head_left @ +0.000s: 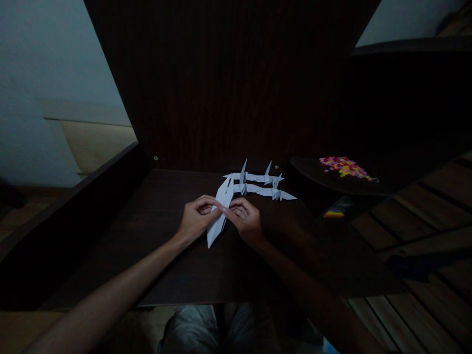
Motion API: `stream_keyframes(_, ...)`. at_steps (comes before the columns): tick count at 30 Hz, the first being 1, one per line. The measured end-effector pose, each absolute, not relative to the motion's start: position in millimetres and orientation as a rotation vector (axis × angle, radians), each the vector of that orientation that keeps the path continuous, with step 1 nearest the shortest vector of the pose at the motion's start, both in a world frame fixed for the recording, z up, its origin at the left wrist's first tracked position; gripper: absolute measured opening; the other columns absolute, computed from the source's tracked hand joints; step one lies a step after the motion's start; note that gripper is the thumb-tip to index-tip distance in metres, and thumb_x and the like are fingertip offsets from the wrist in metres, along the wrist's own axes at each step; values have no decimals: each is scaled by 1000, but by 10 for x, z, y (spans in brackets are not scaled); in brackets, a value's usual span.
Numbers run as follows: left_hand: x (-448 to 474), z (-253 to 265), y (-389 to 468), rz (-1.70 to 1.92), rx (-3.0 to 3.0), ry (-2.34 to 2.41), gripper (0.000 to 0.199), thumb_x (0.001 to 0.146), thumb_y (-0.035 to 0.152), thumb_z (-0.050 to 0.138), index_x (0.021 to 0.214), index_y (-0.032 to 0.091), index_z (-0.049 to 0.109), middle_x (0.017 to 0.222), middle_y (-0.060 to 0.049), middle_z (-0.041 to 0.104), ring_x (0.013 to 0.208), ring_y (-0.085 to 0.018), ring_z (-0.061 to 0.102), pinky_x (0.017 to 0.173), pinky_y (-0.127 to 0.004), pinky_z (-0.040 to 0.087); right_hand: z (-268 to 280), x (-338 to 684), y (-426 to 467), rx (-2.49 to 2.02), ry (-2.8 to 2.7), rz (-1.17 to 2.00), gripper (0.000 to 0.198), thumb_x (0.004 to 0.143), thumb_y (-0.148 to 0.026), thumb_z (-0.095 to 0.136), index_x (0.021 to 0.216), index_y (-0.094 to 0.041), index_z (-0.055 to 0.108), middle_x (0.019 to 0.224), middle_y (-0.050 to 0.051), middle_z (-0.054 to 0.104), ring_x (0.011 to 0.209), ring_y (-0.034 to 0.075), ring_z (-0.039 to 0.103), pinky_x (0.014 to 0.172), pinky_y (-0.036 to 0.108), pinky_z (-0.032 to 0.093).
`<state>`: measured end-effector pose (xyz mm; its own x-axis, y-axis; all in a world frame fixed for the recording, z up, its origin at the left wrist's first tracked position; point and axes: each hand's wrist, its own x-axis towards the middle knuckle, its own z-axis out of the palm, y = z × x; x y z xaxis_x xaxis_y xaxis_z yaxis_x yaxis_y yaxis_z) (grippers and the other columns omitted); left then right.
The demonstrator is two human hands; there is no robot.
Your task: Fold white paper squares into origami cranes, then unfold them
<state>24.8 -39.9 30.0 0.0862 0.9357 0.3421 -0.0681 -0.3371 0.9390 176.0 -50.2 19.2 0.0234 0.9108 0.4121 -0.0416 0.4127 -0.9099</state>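
Note:
A long piece of folded white paper [216, 231] with pointed ends slants between my hands above the dark desk. My left hand [196, 216] pinches its left edge, thumb on the upper face. From the other side, my right hand [245, 220] grips it too, and the two thumb tips meet near its middle. A slit shows in the upper part of the paper. Just behind lie several folded paper figures [258, 190] in two rows, with thin points sticking up; the held paper partly covers their left end.
The dark desk top [162, 196] meets an upright wooden back panel [239, 88]. A raised side board [73, 196] borders the left. On a rounded shelf [306, 169] at right lies a pile of small colourful pieces [346, 167]. Wooden slats [427, 221] lie beyond.

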Motion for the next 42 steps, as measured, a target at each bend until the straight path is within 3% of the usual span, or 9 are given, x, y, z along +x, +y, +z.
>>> stream_keyframes(5,259,245,-384,1337,1323,884,26,64,30,79,74,16,59,62,3,57,57,-10,55,54,-21,42,192,1790,-442,-867,-1174,933,37,62,-29,78,88,-23,52,71,-2,61,66,13,61,66,27,51)
stream_keyframes(9,269,288,-405,1325,1336,884,31,62,30,80,72,17,54,59,5,53,53,-7,50,50,-18,38,210,1822,-393,-878,-1147,1024,40,60,-30,78,91,-22,54,64,-4,61,59,13,59,59,26,49)
stream_keyframes(13,276,342,-434,1243,1335,851,37,60,30,81,71,17,48,57,8,48,50,-5,46,47,-16,35,222,1849,-362,-936,-1151,1066,25,64,-38,75,72,-19,59,57,-3,58,49,11,53,50,25,43)
stream_keyframes(20,275,298,-419,1135,1281,757,45,58,26,82,77,19,42,62,9,50,51,-4,49,50,-16,39,219,1864,-355,-937,-1167,1042,27,71,-40,70,59,-18,59,45,-4,53,41,9,48,45,23,36)
stream_keyframes(27,273,322,-409,1289,1301,840,41,61,28,80,70,18,41,63,8,48,50,-4,44,48,-15,35,219,1834,-405,-920,-1245,1114,33,65,-39,76,83,-19,57,56,-6,57,49,10,53,49,23,43)
stream_keyframes(32,260,322,-386,1356,1330,858,36,63,29,79,66,17,46,59,7,49,52,-5,46,50,-17,37,223,1817,-434,-868,-1272,996,41,66,-36,76,96,-22,53,56,-7,55,50,11,53,51,24,44)
stream_keyframes(38,215,303,-366,1314,1332,890,19,64,27,76,76,14,67,74,-3,68,69,-15,62,67,-26,49,213,1858,-423,-819,-1316,951,24,72,-30,71,90,-21,59,70,-1,62,65,13,60,62,26,49)
stream_keyframes(42,146,294,-363,1292,1299,844,20,66,21,71,84,15,73,82,-6,73,78,-19,66,73,-29,50,263,1935,-437,-845,-1390,1025,10,75,-28,65,81,-20,67,74,1,66,66,14,60,62,27,48)
